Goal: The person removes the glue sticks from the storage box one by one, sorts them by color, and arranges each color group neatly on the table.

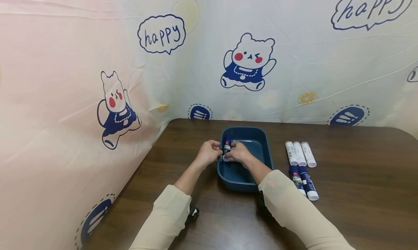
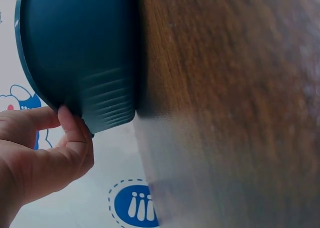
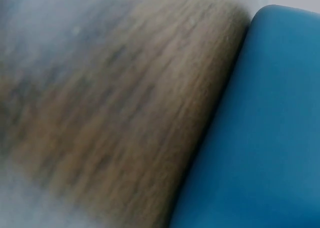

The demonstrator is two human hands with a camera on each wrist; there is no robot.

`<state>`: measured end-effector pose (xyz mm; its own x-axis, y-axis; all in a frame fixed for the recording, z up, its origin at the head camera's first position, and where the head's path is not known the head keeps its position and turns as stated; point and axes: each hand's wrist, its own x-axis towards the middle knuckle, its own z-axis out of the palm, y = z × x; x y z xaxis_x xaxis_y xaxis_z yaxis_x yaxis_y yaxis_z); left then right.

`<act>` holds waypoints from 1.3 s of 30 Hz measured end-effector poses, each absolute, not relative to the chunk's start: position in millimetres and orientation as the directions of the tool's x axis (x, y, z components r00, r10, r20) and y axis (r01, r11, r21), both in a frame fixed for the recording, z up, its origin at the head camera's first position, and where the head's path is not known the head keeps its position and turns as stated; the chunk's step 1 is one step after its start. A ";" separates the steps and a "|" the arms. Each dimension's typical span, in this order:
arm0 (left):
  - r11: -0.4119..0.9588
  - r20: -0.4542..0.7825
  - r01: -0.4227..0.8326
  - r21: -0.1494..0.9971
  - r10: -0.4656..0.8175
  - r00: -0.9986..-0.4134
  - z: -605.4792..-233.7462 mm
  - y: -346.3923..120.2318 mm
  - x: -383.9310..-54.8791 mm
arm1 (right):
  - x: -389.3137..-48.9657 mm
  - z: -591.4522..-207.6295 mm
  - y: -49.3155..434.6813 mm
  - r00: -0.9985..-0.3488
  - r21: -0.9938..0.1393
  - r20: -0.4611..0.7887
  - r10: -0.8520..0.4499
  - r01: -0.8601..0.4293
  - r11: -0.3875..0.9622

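A dark blue glue stick (image 1: 226,148) with a white end lies lengthwise along the left inner side of a teal plastic bin (image 1: 240,186). My right hand (image 1: 240,152) reaches over the bin and holds this glue stick from its right side with thumb and fingers. On the outside, my left hand (image 1: 209,152) pinches the bin's left rim, close beside the glue stick. The left wrist view shows the left hand's fingers (image 2: 75,133) at the bin's edge. Only the bin's outer wall (image 3: 265,123) and the table show in the right wrist view; the right hand is outside it.
Right of the bin, three white tubes (image 1: 299,154) lie side by side on the brown wooden table (image 1: 365,177). Two dark blue glue sticks (image 1: 302,183) lie just nearer, by the right sleeve (image 1: 290,203). A printed cloth (image 1: 196,61) hangs behind and left of the table.
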<state>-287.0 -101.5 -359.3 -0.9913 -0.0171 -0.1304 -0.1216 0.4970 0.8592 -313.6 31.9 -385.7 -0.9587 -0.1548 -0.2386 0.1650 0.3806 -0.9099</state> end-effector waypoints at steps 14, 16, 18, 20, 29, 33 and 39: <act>0.502 -0.118 -0.112 0.858 -0.021 -0.993 -360.3 -101.5 -286.7 | -314.9 -379.1 37.5 -0.918 -0.941 -0.334 -0.214 0.313 0.126; 0.500 -0.116 -0.110 0.859 -0.020 -0.993 -360.6 -101.6 -286.9 | -315.2 -378.7 38.0 -0.918 -0.942 -0.333 -0.215 0.316 0.110; 0.497 -0.113 -0.107 0.861 -0.018 -0.993 -360.9 -101.8 -287.2 | -315.1 -377.9 38.2 -0.921 -0.947 -0.321 -0.221 0.309 0.088; 0.496 -0.106 -0.099 0.863 -0.014 -0.994 -361.4 -102.1 -287.6 | -315.1 -377.1 38.2 -0.923 -0.948 -0.317 -0.218 0.313 0.053; 0.498 -0.103 -0.097 0.862 -0.017 -0.995 -362.5 -100.9 -287.9 | -313.0 -376.0 39.2 -0.928 -0.952 -0.281 -0.245 0.302 -0.054; 0.497 -0.109 -0.103 0.861 -0.017 -0.994 -362.0 -100.2 -287.2 | -312.9 -376.8 39.9 -0.932 -0.956 -0.258 -0.256 0.285 -0.073; 0.494 -0.103 -0.100 0.864 -0.022 -0.994 -359.1 -100.5 -286.3 | -315.0 -373.8 37.7 -0.943 -0.963 -0.220 -0.251 0.250 -0.096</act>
<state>-286.3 -100.5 -359.1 -0.9945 -0.0222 -0.1026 -0.1001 0.4936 0.8639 -315.0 37.7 -373.8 -0.9428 -0.2505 -0.2200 0.2503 -0.0955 -0.9635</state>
